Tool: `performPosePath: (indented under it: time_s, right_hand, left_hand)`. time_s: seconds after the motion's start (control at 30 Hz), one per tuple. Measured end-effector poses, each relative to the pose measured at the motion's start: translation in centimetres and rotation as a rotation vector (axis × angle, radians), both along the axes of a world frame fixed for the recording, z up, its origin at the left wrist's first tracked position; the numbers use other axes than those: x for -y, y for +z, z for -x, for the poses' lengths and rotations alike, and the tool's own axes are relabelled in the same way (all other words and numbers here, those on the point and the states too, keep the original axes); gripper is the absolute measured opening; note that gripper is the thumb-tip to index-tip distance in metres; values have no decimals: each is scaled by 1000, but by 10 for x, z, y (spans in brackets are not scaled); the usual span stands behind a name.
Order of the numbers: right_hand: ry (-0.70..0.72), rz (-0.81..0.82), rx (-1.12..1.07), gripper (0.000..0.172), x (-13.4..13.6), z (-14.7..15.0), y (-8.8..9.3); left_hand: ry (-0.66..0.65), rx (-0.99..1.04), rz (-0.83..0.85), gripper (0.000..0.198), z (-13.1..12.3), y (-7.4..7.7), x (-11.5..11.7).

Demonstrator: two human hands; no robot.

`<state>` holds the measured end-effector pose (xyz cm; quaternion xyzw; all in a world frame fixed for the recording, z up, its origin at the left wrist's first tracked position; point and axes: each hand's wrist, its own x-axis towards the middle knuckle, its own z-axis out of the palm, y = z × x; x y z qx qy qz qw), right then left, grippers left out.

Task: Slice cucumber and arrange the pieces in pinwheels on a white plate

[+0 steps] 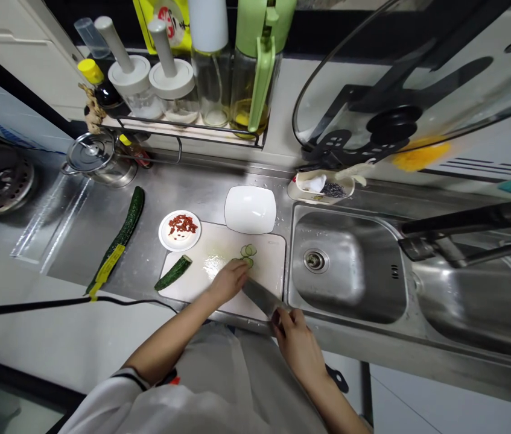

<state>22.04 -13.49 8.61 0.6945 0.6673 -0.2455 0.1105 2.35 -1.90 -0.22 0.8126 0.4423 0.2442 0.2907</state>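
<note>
My left hand (229,281) is closed, its fingertips bunched at the thin cucumber slices (249,249) on the white cutting board (201,274). Part of those slices is hidden beneath the fingers. In my right hand (298,340) is a kitchen knife (260,296), its wide blade slanting over the board's front right, tip close to my left fingers. The black handle end shows below my right wrist. A cut piece of cucumber (173,272) lies at the board's left side. Behind it, a small white plate (163,240) with chopped red bits overlaps the board's corner.
A white rectangular dish (250,209) stands behind the board. Further left lies a long cucumber (123,235) with a yellow label. The double steel sink (350,265) is to the right, a glass lid (355,102) hangs above it, and a spice rack (187,135) holds jars and bottles.
</note>
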Motion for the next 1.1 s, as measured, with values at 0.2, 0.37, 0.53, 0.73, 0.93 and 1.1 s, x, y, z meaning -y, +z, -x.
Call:
performPosePath:
  time_s: [0.2,0.37,0.53,0.73,0.93,1.1]
  right_hand:
    - [-87,41,-136,22,15,-10,-4]
    - [-134,35,-190,22,11,-5,-6]
    - [-146,53,-213,20,6,-1,-3]
    - [-159,58,-242,21,3,1,-5]
    - [-134,69,-295,24,-11,16,-7]
    - [-65,88,-244,25,-30,37,-4]
  left_hand:
    - [204,-77,16,20,19,-7,-1]
    - [203,-235,26,24,6,-5,-1]
    - [213,-312,22,11,-1,-3,-3]
    - [347,-127,175,19,7,3,-2]
    - [771,125,573,21,32,-1,0]
    - [805,250,665,23,41,-4,-6]
